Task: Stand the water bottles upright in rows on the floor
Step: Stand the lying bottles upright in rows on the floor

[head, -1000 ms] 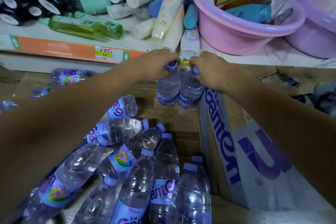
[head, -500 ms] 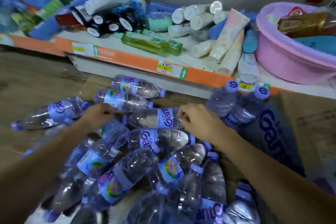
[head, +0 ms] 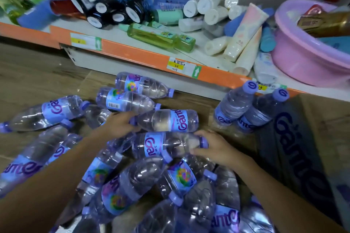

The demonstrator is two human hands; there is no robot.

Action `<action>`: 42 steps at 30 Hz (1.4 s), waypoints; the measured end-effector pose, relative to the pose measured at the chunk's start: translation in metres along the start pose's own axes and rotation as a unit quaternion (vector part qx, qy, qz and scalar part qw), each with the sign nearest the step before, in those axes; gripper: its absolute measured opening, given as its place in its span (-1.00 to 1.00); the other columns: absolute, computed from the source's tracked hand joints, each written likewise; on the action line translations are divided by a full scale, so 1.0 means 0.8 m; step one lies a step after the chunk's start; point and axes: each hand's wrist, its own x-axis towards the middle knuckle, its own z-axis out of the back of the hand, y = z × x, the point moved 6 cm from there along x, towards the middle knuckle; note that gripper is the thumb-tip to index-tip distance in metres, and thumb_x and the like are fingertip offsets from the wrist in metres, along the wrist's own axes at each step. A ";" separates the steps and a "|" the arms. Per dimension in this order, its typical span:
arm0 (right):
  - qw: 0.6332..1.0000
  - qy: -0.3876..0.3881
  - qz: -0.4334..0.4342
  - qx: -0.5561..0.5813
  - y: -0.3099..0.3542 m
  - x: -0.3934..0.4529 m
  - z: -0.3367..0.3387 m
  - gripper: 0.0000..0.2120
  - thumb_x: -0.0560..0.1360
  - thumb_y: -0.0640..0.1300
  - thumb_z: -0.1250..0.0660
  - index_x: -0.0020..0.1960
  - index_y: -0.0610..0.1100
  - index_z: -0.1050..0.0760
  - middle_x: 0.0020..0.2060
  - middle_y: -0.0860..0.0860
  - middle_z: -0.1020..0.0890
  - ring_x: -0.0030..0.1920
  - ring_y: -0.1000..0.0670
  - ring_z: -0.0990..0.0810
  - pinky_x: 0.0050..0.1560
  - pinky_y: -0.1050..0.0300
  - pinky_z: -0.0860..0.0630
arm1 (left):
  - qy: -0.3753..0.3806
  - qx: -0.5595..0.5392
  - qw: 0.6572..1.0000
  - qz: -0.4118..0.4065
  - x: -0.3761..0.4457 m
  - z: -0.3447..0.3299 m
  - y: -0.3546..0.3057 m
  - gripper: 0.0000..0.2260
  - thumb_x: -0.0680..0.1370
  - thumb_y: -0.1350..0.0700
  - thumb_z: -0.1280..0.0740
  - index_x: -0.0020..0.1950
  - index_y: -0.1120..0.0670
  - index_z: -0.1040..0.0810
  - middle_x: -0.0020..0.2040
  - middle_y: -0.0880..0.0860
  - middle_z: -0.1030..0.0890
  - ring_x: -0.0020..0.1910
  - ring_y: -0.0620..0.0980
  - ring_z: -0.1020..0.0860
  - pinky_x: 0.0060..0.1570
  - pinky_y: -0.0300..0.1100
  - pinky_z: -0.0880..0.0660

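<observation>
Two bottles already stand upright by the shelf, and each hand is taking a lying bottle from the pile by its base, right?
Not by the base. In the head view the left hand and right hand each grip a lying bottle at its cap end. Two bottles do stand by the shelf.

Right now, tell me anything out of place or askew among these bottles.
Most water bottles lie tumbled in a heap on the floor; only two upright bottles stand by the shelf. The shelf's tubes and toiletries also lie scattered on their sides. No spill or damage shows.
</observation>
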 end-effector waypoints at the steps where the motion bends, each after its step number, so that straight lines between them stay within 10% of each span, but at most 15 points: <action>1: 1.000 -0.014 0.020 0.013 0.003 -0.009 0.005 -0.61 0.32 -0.03 -0.49 0.11 -0.03 -0.51 0.06 -0.03 -0.56 0.06 0.03 -0.54 0.10 0.16 -0.48 | 0.025 -0.115 0.993 0.004 -0.002 0.000 0.001 -0.44 0.37 -0.04 -0.42 0.33 0.06 -0.41 0.22 0.19 -0.56 0.10 0.08 -0.58 0.16 -0.16 -0.48; 5: 0.989 -0.114 0.082 0.041 0.025 -0.044 0.021 -0.62 0.31 -0.10 -0.53 0.09 -0.12 -0.57 0.01 -0.08 -0.57 0.04 -0.04 -0.57 0.10 0.09 -0.50 | 0.001 -0.237 0.970 -0.049 -0.017 0.018 -0.028 -0.83 0.51 0.24 -0.31 0.07 0.07 -0.57 -0.06 0.18 -0.61 -0.19 -0.07 -0.59 -0.11 -0.29 -0.50; 9: 0.967 -0.180 0.171 -0.051 0.087 -0.069 0.062 -0.71 0.36 -0.08 -0.48 0.04 -0.11 -0.55 -0.06 -0.09 -0.56 -0.05 -0.04 -0.54 0.03 0.16 -0.46 | -0.121 -0.021 0.971 -0.204 -0.028 0.058 -0.148 -0.79 0.50 0.26 -0.32 0.12 0.16 -0.57 -0.01 0.14 -0.56 0.04 0.13 -0.56 0.02 -0.18 -0.42; 19: 0.900 -0.163 0.248 -0.319 0.176 -0.089 0.168 -0.69 0.43 -0.13 -0.40 0.14 -0.13 -0.49 -0.04 -0.03 -0.47 -0.01 -0.03 -0.44 -0.06 0.20 -0.23 | -0.036 0.233 0.909 -0.345 0.011 0.076 -0.273 -0.71 0.50 0.32 -0.23 0.22 0.23 -0.48 0.19 0.22 -0.50 0.19 0.18 -0.48 0.15 -0.09 -0.37; 42: 0.898 -0.132 0.135 -0.397 0.130 0.020 0.171 -0.77 0.43 -0.24 -0.33 0.08 -0.19 -0.46 0.04 -0.17 -0.47 0.09 -0.22 -0.47 0.09 -0.17 -0.46 | -0.119 0.172 0.937 -0.279 0.026 0.061 -0.266 -0.68 0.45 0.14 -0.37 0.18 0.17 -0.47 0.15 0.23 -0.56 0.14 0.23 -0.48 0.07 0.02 -0.44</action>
